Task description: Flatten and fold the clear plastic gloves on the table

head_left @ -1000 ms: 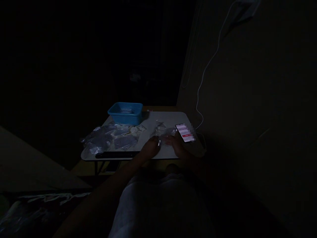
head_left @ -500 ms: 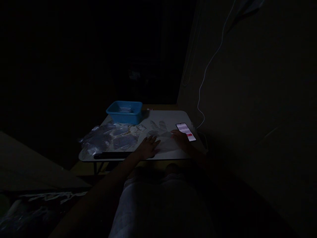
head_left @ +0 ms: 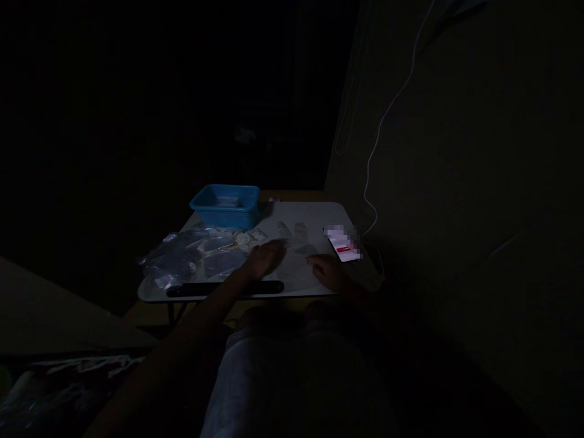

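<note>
A thin, clear plastic bag (head_left: 298,250) lies spread on the white table, with two strap-like flaps at its far end. My left hand (head_left: 263,257) rests along the bag's left side, fingers stretched out and holding nothing. At the bag's right side is my right hand (head_left: 327,271), its fingers slightly bent and apart, low over the plastic; the dark hides whether it touches. Near my left wrist, a long black bar-shaped object (head_left: 269,288) runs along the table's front edge. Beyond my right hand lies a phone (head_left: 337,243) with its screen lit.
A blue plastic basin (head_left: 228,216) stands at the back left of the white table (head_left: 314,210), with something pale inside. Crumpled clear plastic bags (head_left: 176,261) cover the left side. A white cable (head_left: 376,137) hangs down the right wall. The surroundings are very dark.
My left hand has slid slightly left and away from me, its fingers now pointing right. My right hand has drawn a little nearer to me. The bag's flaps lie flatter.
</note>
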`<state>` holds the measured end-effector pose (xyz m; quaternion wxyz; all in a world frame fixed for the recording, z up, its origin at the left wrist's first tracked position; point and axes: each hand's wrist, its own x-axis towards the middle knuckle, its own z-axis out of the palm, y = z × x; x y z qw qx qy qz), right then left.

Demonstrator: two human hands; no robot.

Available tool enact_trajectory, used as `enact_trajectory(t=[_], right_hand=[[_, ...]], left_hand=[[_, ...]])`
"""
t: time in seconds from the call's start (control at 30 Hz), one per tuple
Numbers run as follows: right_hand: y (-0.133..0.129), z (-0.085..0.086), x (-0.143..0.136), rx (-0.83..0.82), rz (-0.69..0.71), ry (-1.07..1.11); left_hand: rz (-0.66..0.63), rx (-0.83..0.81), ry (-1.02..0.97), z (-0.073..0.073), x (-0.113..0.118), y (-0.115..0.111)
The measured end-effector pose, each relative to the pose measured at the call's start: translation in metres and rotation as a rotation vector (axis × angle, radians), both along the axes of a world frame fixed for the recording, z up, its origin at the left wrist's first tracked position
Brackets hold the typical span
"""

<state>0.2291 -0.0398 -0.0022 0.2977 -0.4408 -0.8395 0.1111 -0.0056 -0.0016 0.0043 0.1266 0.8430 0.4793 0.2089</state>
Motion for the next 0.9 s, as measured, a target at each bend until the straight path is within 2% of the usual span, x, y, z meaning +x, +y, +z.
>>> enact_trajectory(t=[0.2, 0.33, 0.47, 0.6, 0.73, 0.9], right_hand=[[-0.001, -0.001, -0.001, 0.005, 0.020, 0.041], [0.005, 0.002, 0.002, -0.033, -0.072, 0.129], [0.017, 0.006, 0.006, -0.095, -0.185, 0.172], [0.028, 0.009, -0.001, -0.166, -0.159, 0.114], [0.031, 0.011, -0.012, -0.062, -0.087, -0.041], [0.029, 0.003, -0.014, 0.038, -0.134, -0.118]], left_hand=[[0.092, 0.003, 0.101, 0.008, 0.009, 0.009], [0.082, 0.039, 0.205, 0.007, 0.012, 0.008], [0.091, 0.096, 0.208, 0.006, 0.012, 0.003], [0.027, 0.093, 0.208, 0.010, 0.015, -0.004], [0.004, 0.061, 0.272, 0.007, 0.018, -0.010], [0.048, 0.051, 0.358, -0.003, 0.014, -0.014]])
